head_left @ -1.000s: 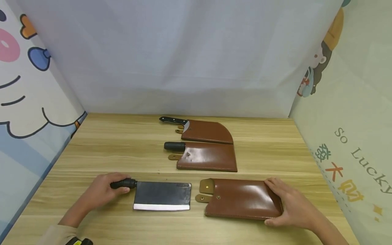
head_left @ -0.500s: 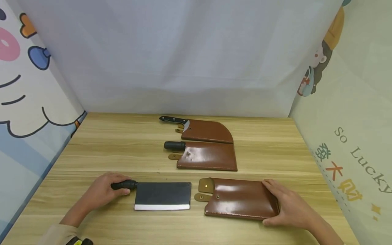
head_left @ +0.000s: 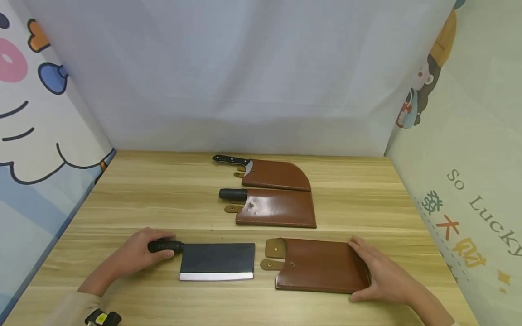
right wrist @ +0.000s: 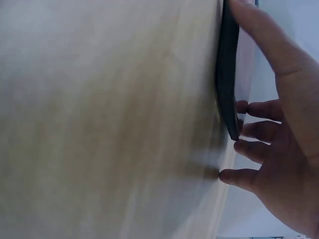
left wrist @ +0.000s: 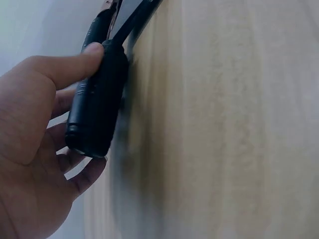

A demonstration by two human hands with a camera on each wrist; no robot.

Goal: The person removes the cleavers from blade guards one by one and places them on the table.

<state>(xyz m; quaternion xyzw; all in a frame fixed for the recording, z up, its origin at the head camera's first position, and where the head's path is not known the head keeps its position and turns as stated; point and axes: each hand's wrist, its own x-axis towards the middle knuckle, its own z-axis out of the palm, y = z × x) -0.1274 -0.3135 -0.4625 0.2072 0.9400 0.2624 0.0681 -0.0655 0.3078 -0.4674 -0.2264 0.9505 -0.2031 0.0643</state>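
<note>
In the head view, my left hand [head_left: 140, 253] holds the black handle [head_left: 165, 245] of a cleaver [head_left: 217, 260], which lies with its blade pointing right and its bright edge toward me. The left wrist view shows the thumb on that handle [left wrist: 97, 104] and the fingers curled behind it. To the right, my right hand [head_left: 381, 274] grips the far right end of a brown leather knife sheath [head_left: 322, 265], thumb on the near edge and fingers on the far edge. The sheath's mouth, with two tan straps [head_left: 272, 264], faces the blade tip across a small gap.
Behind the cleaver lie two more sheathed knives: a rectangular brown sheath [head_left: 281, 208] with a black handle, and a curved one [head_left: 281, 174] farther back. All rest on a wood-grain table [head_left: 163, 203]. A white cloth [head_left: 253, 90] hangs at its back edge, with printed panels on both sides.
The right hand has shifted slightly left on the sheath, and the shine on the leather has faded as its tilt changed. The left hand and cleaver have barely moved.
</note>
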